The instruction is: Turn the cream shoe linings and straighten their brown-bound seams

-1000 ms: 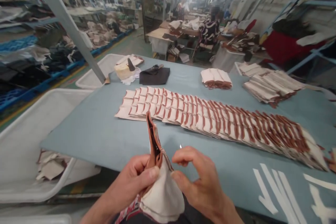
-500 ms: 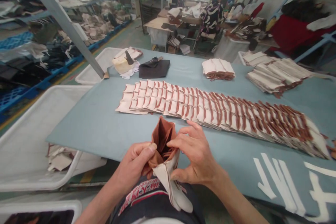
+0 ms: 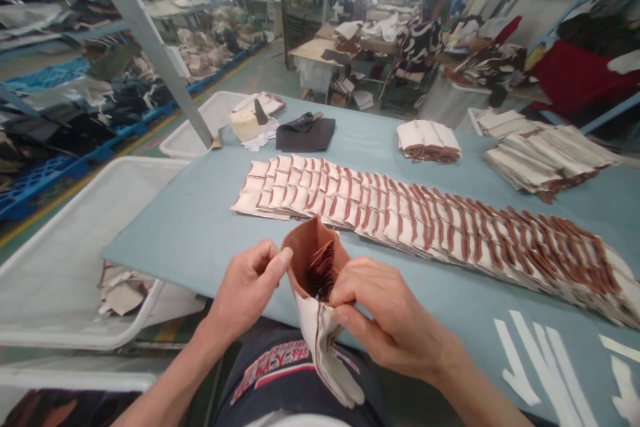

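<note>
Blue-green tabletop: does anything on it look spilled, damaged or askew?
No spill or damage stands out. Only the back-right pile looks askew: its pale pieces spread sideways over one another, while the small stack left of it sits more squarely.

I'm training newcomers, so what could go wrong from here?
The left hand pinches the brown-lined pouch by its rim; if it slips, the pouch might fold in. The right hand grips the rim too, so an uneven pull could stretch it. Bumping the row of overlapping pieces beyond could disturb its order.

pouch (image 3: 320, 325): brn/crm | tabletop (image 3: 200, 227): blu-gry | coworker top (image 3: 419, 43): dk/wht swirls
</note>
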`<state>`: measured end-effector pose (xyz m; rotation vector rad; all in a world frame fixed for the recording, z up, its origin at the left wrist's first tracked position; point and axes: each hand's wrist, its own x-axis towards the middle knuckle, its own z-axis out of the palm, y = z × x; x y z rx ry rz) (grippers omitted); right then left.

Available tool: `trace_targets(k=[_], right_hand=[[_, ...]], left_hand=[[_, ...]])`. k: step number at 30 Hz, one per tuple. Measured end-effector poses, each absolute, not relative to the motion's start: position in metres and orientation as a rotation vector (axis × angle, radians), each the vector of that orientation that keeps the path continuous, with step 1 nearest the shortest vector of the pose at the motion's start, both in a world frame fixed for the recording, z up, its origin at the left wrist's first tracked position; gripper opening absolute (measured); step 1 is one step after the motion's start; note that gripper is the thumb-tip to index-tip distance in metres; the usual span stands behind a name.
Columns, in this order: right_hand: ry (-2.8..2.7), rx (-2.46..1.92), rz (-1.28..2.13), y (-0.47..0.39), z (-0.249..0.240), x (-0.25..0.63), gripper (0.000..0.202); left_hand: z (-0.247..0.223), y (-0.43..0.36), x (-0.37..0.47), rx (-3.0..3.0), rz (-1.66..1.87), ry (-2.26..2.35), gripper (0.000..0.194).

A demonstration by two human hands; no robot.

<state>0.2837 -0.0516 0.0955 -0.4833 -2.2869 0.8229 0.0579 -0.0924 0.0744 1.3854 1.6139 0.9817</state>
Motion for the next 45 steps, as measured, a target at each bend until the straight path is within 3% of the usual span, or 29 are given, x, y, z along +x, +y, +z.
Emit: trace_targets(k=[2,7,12,17,21,26,30,38,45], right_hand=[[-2.281,-0.489,0.816,-0.047,0.104,0.284,0.017],[-2.276,-0.574,0.797,-0.038,0.123,0.282,0.016],[-2.3,-0.694,0.849,-0.031,0.128,0.29,0.016],[-2.298,-0.8,0.891,-0.02,0.132,0.298,0.005],[-2.301,-0.82,0.91,-0.01,0.141,0.302,0.015],[-2.286,-0.8,0.964,-0.007,0.136,0.304,0.014],[-2.264,-0.801,0.952,-0.018,0.119,0.303,0.03],[-2.149,-0.69,1.319,-0.024,0.096,0.303,0.048],[-2.077,-0.674,1.454,-0.031,0.088,0.309,0.033]], left_hand=[[0.09,-0.086,0.055,1.578,1.115,1.512,0.024],[0.12,-0.067,0.057,1.883,0.876,0.916,0.025],[0.136,-0.055,0.062,1.929,0.786,0.893,0.014],[0.145,-0.042,0.074,1.829,0.699,0.913,0.02],[0.142,-0.036,0.086,1.756,0.717,0.951,0.023],[0.132,-0.04,0.092,1.643,0.718,0.918,0.022],[0.12,-0.05,0.091,1.543,0.68,0.891,0.02],[0.105,-0.06,0.093,1.314,0.678,0.817,0.022],[0.098,-0.068,0.098,1.178,0.666,0.817,0.033]])
